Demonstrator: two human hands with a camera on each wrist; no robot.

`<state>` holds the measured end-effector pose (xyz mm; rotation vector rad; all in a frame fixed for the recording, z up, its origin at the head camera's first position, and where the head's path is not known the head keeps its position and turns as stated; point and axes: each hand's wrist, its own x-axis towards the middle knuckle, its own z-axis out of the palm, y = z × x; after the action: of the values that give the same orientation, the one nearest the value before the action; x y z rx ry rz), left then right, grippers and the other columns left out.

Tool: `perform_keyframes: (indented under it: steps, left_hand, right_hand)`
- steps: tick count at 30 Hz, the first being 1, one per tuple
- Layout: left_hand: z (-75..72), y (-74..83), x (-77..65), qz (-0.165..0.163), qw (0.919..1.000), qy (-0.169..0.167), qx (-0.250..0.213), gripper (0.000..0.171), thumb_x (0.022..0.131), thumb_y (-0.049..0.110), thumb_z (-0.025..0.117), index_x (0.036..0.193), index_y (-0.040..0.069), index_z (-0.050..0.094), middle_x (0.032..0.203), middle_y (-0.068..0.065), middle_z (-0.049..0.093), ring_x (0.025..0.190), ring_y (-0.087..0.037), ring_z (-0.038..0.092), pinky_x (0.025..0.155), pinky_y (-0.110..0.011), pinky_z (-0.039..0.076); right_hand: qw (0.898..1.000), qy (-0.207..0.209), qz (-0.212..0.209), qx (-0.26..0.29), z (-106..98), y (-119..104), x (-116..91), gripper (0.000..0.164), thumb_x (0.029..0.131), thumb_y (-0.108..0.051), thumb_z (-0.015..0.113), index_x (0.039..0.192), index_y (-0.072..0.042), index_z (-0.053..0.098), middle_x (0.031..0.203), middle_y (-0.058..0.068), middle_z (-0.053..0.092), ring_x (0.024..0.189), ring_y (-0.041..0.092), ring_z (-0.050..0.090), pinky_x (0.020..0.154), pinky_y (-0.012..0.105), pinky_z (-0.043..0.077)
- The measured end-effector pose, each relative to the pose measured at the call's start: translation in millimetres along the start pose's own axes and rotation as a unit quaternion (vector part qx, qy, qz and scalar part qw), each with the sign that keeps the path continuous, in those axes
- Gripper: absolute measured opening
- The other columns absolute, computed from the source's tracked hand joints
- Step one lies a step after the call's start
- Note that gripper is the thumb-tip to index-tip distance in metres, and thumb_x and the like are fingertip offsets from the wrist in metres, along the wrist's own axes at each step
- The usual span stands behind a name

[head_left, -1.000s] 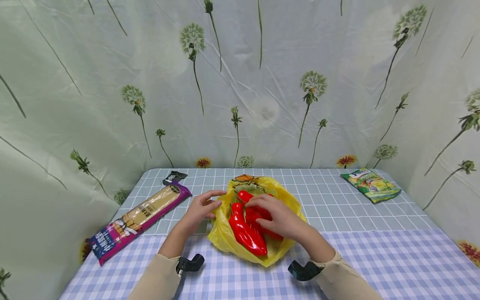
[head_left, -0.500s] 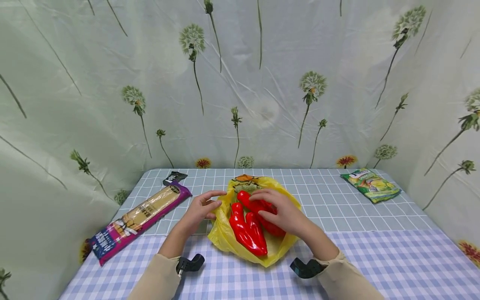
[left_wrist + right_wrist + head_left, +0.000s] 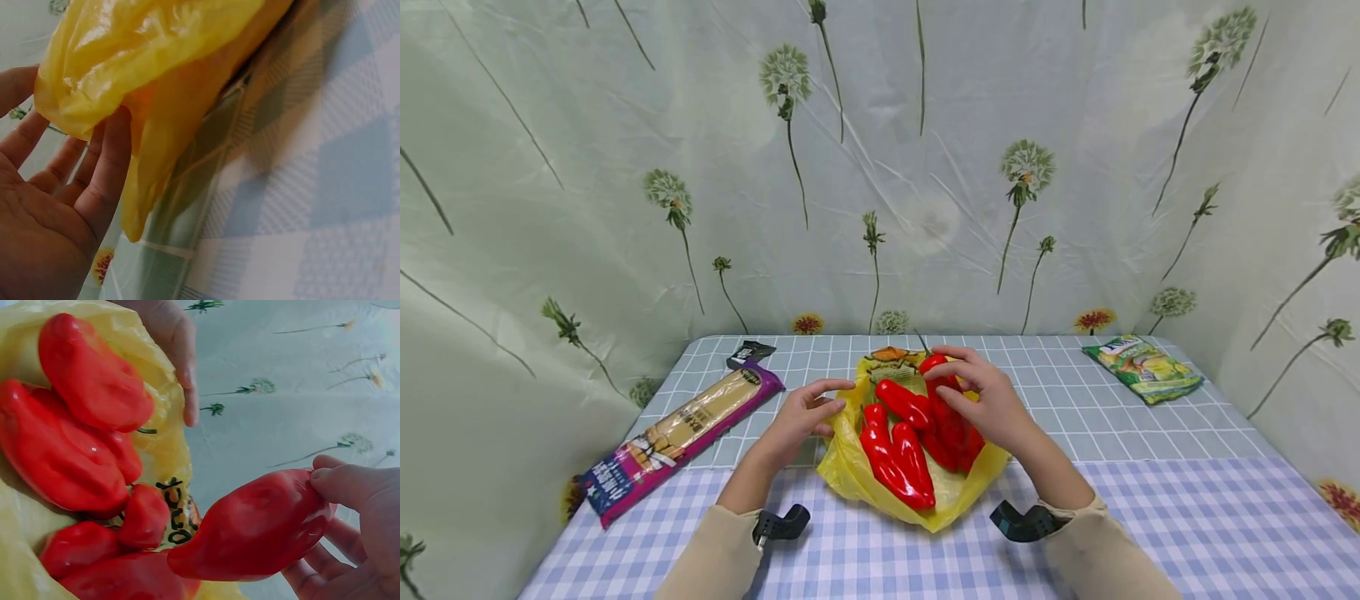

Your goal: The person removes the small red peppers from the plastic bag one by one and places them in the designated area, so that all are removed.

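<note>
A yellow plastic bag (image 3: 951,502) lies with its mouth spread on the table, several glossy red peppers (image 3: 887,458) inside. My right hand (image 3: 988,400) pinches one red pepper (image 3: 262,525) between thumb and fingers at its right side. That pepper stands tilted up over the others, its thin green stem pointing upward in the head view. At the bag's left edge is my left hand (image 3: 801,417), with fingers relaxed. In the left wrist view its fingers (image 3: 112,159) touch the hanging plastic from outside.
A long purple-edged packet (image 3: 681,442) lies to the left, a small black packet (image 3: 749,354) behind it. At the back right is a green packet (image 3: 1142,369). A floral curtain (image 3: 925,167) hangs behind the table's far edge.
My right hand has moved right and slightly up within the bag, lifting one pepper's stem end upright. More of the peppers beneath now shows. The left hand stays at the bag's edge.
</note>
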<state>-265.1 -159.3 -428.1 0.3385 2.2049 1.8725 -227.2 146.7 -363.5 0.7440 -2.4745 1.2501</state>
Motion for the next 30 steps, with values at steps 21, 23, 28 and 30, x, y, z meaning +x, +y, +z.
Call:
perform_keyframes:
  steps: [21, 23, 28, 30]
  left_hand:
    - [2.4, 24.8, -5.7, -0.05, 0.9971, 0.011, 0.057, 0.038, 0.098, 0.023, 0.063, 0.135, 0.013, 0.061, 0.146, -0.015, 0.054, 0.113, -0.024, 0.064, 0.082, -0.035, 0.061]
    - [3.5, 26.9, -6.4, -0.057, 0.9964, 0.017, 0.06, 0.036, 0.098, 0.021, 0.063, 0.133, 0.014, 0.062, 0.145, -0.015, 0.055, 0.112, -0.024, 0.065, 0.081, -0.035, 0.061]
    - [4.8, 32.9, -9.6, -0.061, 0.9948, 0.019, 0.08, 0.035, 0.097, 0.019, 0.063, 0.132, 0.014, 0.063, 0.144, -0.017, 0.055, 0.111, -0.025, 0.065, 0.08, -0.035, 0.061]
    - [4.4, 34.7, -10.6, -0.061, 0.994, 0.017, 0.089, 0.035, 0.097, 0.018, 0.063, 0.132, 0.013, 0.063, 0.144, -0.018, 0.054, 0.111, -0.025, 0.064, 0.08, -0.036, 0.061]
  right_hand:
    - [0.978, 0.09, 0.16, 0.095, -53.9, 34.3, 14.4, 0.031, 0.099, -0.013, 0.06, 0.129, -0.012, 0.061, 0.152, 0.009, 0.046, 0.129, 0.034, 0.05, 0.083, 0.016, 0.053]
    - [0.974, 0.097, 0.184, 0.092, -57.5, 40.7, 12.6, 0.032, 0.099, -0.015, 0.06, 0.131, -0.013, 0.06, 0.153, 0.008, 0.046, 0.13, 0.034, 0.049, 0.085, 0.023, 0.056]
    - [0.964, 0.103, 0.233, 0.081, -64.4, 54.9, 9.2, 0.036, 0.099, -0.017, 0.059, 0.135, -0.015, 0.057, 0.155, 0.009, 0.043, 0.135, 0.036, 0.044, 0.095, 0.048, 0.056]
    - [0.96, 0.104, 0.246, 0.08, -65.8, 59.6, 8.3, 0.038, 0.099, -0.017, 0.059, 0.137, -0.015, 0.056, 0.155, 0.01, 0.042, 0.137, 0.037, 0.041, 0.097, 0.052, 0.054]
